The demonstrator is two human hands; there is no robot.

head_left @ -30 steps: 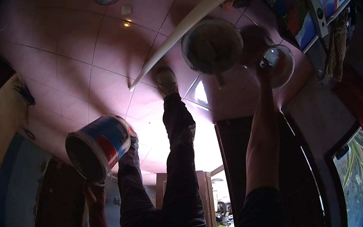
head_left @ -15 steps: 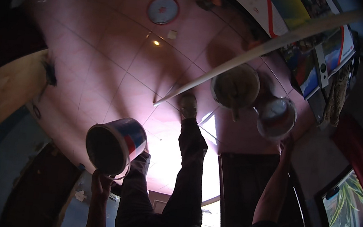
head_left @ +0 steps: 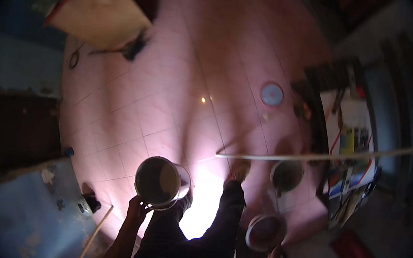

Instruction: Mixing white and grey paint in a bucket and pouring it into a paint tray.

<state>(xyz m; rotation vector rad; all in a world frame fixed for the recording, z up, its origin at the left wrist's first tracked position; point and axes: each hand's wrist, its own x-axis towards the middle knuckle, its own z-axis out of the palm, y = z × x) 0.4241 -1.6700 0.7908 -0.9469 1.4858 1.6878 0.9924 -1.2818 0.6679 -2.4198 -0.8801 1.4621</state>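
My left hand [head_left: 138, 207] grips the lower rim of a white bucket [head_left: 156, 180], tilted with its dark inside toward me, above my left leg. Low at the right, my right hand [head_left: 273, 256] holds a smaller round container [head_left: 261, 231] by its edge; the fingers are partly hidden and blurred. Just above that, a grey bucket [head_left: 287, 175] with a handle sticking out stands on the tiled floor beside my right foot [head_left: 240, 172]. A long pale pole [head_left: 332, 157] slants across above both.
Pink tiled floor [head_left: 169, 98] fills the middle. A wooden board [head_left: 97, 7] stands upper left, a blue wall [head_left: 15, 214] lower left. At the right lie colourful panels [head_left: 348, 146]. A round pink-rimmed lid [head_left: 272, 94] is on the floor; a thin stick [head_left: 95, 234] leans lower left.
The view has swung upward and round, bringing more floor and the left board into it. The left-hand bucket shows more of its opening; the right-hand container sits lower in view.
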